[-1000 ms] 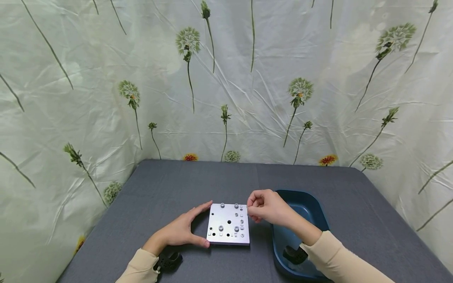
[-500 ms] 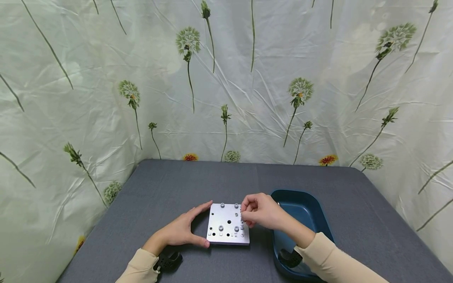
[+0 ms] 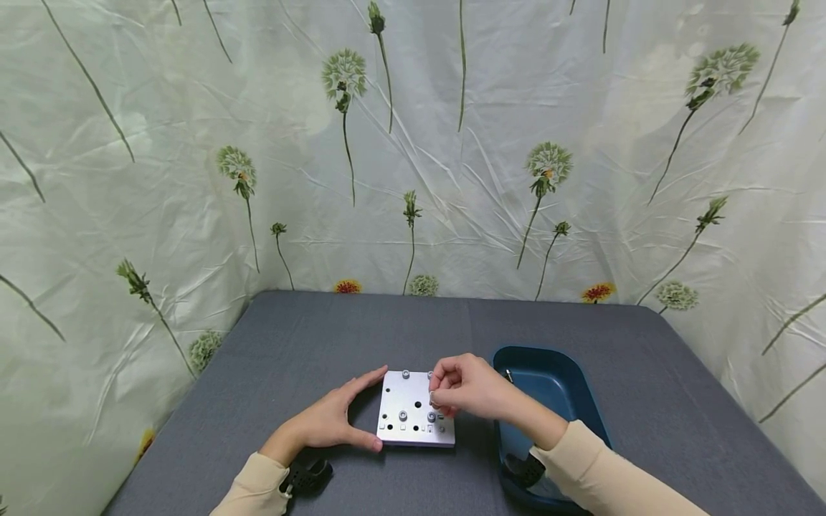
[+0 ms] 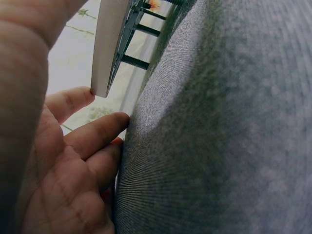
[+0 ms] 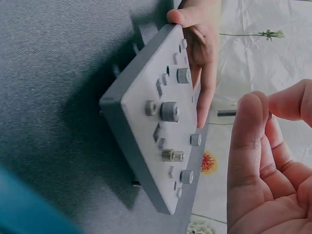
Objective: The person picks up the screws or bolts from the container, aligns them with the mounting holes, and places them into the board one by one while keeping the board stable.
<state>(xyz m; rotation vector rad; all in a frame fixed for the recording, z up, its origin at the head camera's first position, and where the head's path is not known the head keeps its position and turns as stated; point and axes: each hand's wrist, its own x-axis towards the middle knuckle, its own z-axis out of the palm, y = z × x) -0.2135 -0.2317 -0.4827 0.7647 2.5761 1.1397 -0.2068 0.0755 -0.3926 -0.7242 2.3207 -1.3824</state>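
Note:
A square silver metal plate [image 3: 401, 393] has holes and several bolts in its top; in the left wrist view, threaded screw ends [image 4: 136, 62] stick out beneath it. My left hand [image 3: 329, 417] holds the plate's left side, thumb at the near corner and index finger at the far one. Over the plate's right half, my right hand [image 3: 470, 388] pinches a small metal piece between thumb and fingertips. In the right wrist view its thin rod-like shaft [image 5: 226, 113] points at the plate without touching it; the rest is hidden by the fingers.
A dark blue tray [image 3: 584, 401] stands right of the plate, under my right forearm, with a small metal piece [image 3: 508, 374] near its far left corner. Grey cloth [image 3: 361, 333] covers the table. A flowered curtain hangs behind.
My right hand has moved left from the plate's right edge to over its right half. My left hand and the plate have stayed where they were.

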